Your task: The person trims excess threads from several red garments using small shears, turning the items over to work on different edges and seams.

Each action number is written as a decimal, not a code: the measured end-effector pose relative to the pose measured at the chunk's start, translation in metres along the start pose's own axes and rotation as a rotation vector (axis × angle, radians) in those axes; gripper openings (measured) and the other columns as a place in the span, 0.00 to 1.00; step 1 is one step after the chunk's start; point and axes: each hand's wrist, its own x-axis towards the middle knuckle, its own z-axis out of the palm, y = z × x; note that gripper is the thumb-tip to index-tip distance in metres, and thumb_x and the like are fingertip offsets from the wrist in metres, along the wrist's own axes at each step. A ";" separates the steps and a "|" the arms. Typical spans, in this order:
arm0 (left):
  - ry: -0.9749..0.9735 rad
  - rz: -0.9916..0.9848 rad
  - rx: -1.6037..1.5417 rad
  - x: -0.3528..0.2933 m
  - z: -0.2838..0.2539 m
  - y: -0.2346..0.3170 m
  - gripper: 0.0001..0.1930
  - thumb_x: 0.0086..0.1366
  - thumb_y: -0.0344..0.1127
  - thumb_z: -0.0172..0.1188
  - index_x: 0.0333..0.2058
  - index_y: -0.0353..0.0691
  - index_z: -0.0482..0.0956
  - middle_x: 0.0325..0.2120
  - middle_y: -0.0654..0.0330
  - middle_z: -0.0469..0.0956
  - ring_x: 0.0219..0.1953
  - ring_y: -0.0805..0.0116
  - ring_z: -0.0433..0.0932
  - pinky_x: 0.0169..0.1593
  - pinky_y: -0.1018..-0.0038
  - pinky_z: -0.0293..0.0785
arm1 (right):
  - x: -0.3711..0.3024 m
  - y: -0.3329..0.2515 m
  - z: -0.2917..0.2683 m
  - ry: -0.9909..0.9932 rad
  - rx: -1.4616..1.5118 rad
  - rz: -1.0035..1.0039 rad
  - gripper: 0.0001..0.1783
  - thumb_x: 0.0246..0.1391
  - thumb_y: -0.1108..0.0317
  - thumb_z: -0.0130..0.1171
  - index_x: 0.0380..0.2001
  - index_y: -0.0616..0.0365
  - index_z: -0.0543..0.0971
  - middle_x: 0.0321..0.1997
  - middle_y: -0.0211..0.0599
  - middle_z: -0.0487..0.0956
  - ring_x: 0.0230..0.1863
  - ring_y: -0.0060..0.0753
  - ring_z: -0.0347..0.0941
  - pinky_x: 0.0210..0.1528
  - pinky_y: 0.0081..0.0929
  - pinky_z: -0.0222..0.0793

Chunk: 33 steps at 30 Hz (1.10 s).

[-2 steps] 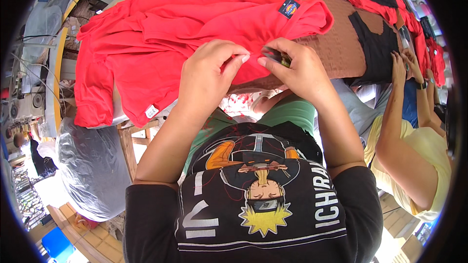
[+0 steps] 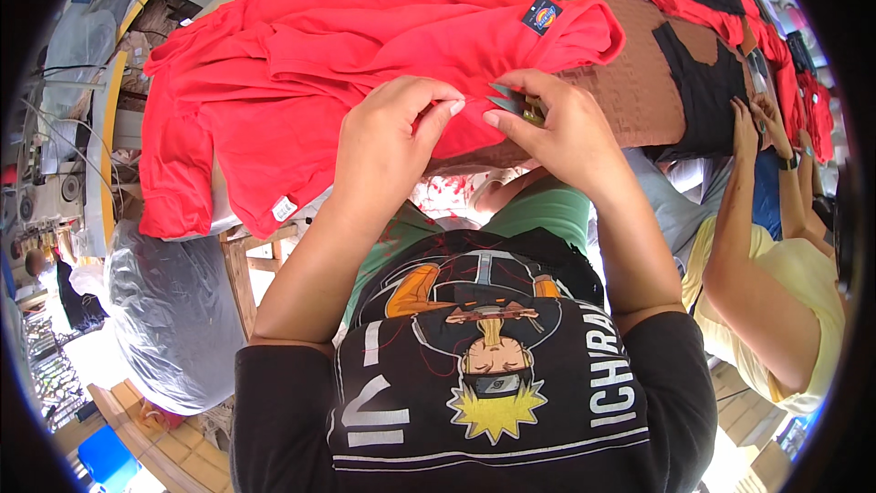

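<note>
My left hand [image 2: 394,123] is closed in a pinch, thumb against fingertips, above the red garment. What it pinches is too small to make out. In my right hand [image 2: 566,123] is a pair of thread snips [image 2: 511,103], its pointed blades parted toward my left fingertips. The red garment [image 2: 347,46] lies spread and wrinkled under both hands. A dark label [image 2: 541,15] shows near its right end, and a white tag [image 2: 284,209] sits at its lower left edge.
The brown patterned tabletop [image 2: 630,91] shows to the right, with a black cloth [image 2: 698,91] on it. Beside it, at the right, sits a person in a yellow top [image 2: 776,283]. A big plastic-wrapped bundle [image 2: 169,315] stands at the left, next to a wooden frame [image 2: 239,283].
The snips' blades, blurred a moment before, now show sharply and stand apart. My hands have barely moved.
</note>
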 end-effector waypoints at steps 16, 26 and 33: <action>-0.036 -0.155 -0.248 -0.002 0.005 -0.002 0.06 0.63 0.31 0.60 0.37 0.36 0.80 0.30 0.54 0.82 0.32 0.67 0.82 0.36 0.75 0.75 | -0.011 -0.021 -0.003 -0.283 0.152 -0.003 0.10 0.60 0.66 0.54 0.38 0.64 0.74 0.21 0.49 0.75 0.24 0.46 0.75 0.29 0.36 0.66; -0.017 0.096 -0.224 -0.002 0.002 -0.001 0.05 0.59 0.31 0.64 0.34 0.39 0.80 0.27 0.59 0.80 0.29 0.65 0.79 0.35 0.73 0.74 | -0.009 -0.021 -0.001 -0.279 0.091 -0.039 0.10 0.61 0.66 0.53 0.38 0.64 0.74 0.23 0.52 0.75 0.26 0.50 0.76 0.29 0.38 0.67; -0.099 0.420 -0.170 -0.010 -0.034 -0.003 0.14 0.48 0.37 0.71 0.33 0.42 0.79 0.39 0.59 0.76 0.40 0.61 0.75 0.43 0.70 0.70 | 0.000 -0.008 -0.020 0.084 0.245 0.007 0.16 0.62 0.61 0.54 0.45 0.63 0.74 0.23 0.48 0.76 0.27 0.43 0.77 0.31 0.37 0.69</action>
